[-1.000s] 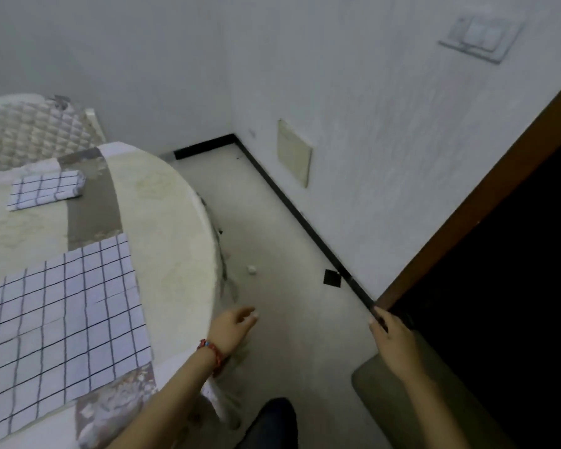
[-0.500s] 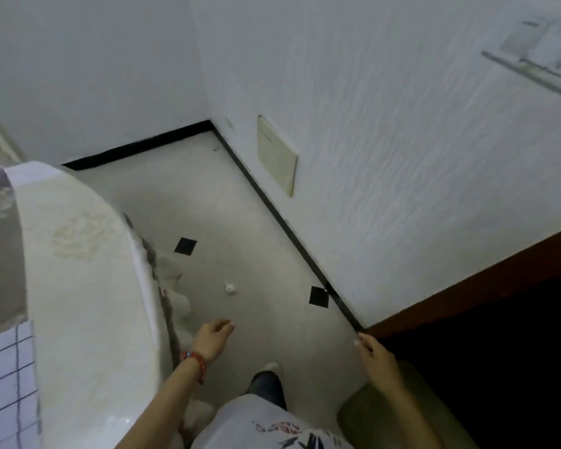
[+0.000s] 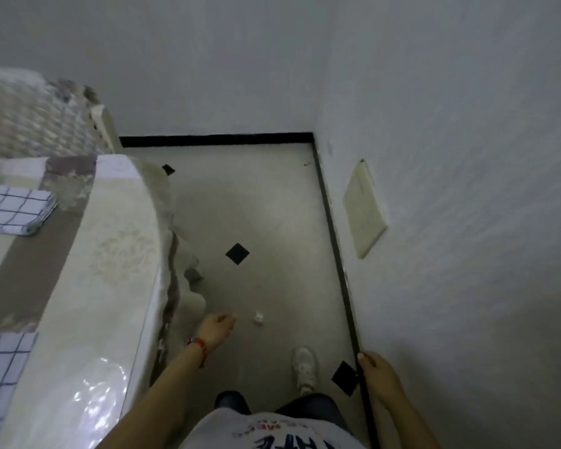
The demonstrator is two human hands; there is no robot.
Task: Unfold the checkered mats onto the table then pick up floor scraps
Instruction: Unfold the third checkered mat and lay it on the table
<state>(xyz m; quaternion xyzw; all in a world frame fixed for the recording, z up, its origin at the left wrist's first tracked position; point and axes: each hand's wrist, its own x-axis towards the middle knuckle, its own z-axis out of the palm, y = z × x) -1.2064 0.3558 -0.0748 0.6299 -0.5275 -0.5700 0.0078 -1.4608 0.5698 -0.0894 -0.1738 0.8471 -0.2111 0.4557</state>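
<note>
A small white scrap [image 3: 258, 318] lies on the pale floor between the table and the wall. My left hand [image 3: 215, 328], with a red band at the wrist, hangs just left of the scrap, fingers loosely curled and holding nothing. My right hand [image 3: 378, 374] is low by the black skirting at the right wall, empty, fingers relaxed. On the round table [image 3: 110, 254] a folded checkered mat [image 3: 12, 210] lies at the far left and an unfolded checkered mat [image 3: 0, 377] shows at the near left edge.
The tablecloth's hem [image 3: 172, 286] hangs down beside the walkway. Black diamond floor tiles [image 3: 237, 253] dot the floor. A cream wall panel [image 3: 363, 209] sits low on the right wall. A quilted chair back [image 3: 30, 115] stands behind the table. My white shoe [image 3: 305, 367] is planted on the floor.
The view has swung down and forward along the gap by the table. The scrap is now close to my left hand, which has lowered toward it. My right hand stays by the wall.
</note>
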